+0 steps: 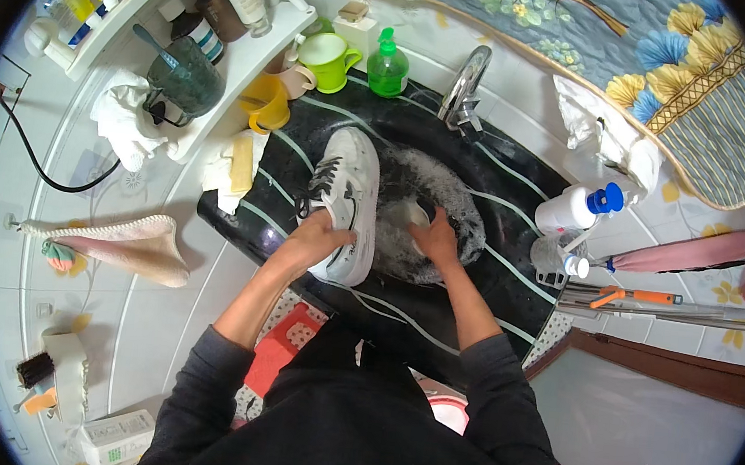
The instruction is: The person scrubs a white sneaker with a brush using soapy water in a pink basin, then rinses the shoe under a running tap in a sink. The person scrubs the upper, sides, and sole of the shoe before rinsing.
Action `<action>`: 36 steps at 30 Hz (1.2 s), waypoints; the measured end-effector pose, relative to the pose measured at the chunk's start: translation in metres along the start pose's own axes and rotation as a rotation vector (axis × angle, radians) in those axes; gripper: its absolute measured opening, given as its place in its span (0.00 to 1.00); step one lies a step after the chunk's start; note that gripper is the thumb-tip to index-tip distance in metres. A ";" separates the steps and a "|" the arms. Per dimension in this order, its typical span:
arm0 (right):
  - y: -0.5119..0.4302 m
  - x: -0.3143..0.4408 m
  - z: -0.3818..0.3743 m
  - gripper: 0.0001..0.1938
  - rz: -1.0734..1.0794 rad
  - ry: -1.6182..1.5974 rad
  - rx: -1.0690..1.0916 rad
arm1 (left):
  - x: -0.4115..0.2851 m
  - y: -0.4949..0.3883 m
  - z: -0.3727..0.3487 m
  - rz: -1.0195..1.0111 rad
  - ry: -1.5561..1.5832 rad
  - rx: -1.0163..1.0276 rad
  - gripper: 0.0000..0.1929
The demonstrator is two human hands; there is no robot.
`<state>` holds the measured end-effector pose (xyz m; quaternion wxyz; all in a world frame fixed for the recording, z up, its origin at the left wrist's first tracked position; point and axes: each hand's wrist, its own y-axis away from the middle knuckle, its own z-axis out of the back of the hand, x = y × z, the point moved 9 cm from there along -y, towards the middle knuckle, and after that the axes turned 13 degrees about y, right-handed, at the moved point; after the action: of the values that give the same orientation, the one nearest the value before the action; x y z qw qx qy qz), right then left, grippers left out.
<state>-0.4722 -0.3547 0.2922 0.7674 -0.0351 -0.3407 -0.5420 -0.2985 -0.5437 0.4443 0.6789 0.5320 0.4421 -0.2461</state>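
My left hand (321, 241) grips the heel end of a white sneaker (350, 183) with black laces, its toe towards the back wall. The shoe is held over the left side of a black sink basin (509, 178). Soapy water (403, 262) with white foam fills the basin. Low over that water, my right hand (438, 239) has its fingers around a small white-and-dark object (418, 213). Motion blur and the fingers hide part of this object, so its kind is unclear.
Behind the basin stand a chrome faucet (466, 93) and a green soap pump bottle (387, 66). Yellow soap (241, 166) and a yellow mug (267, 101) sit on the left. A white bottle with a blue cap (570, 208) is at right. A shelf (255, 53) overhangs the left side.
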 end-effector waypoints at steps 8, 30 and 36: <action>0.008 -0.007 0.005 0.52 -0.063 -0.226 0.171 | 0.024 -0.027 -0.011 -0.096 0.198 -0.099 0.21; 0.031 0.013 0.038 0.33 0.115 0.364 -0.198 | 0.047 -0.028 -0.021 -0.085 0.415 -0.297 0.25; 0.074 0.053 0.068 0.25 0.332 0.215 -0.432 | 0.065 -0.042 -0.026 -0.043 0.489 -0.334 0.23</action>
<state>-0.4323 -0.3384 0.3970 0.8521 -0.1953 -0.1239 -0.4695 -0.3092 -0.5238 0.3657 0.6250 0.4470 0.6381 -0.0489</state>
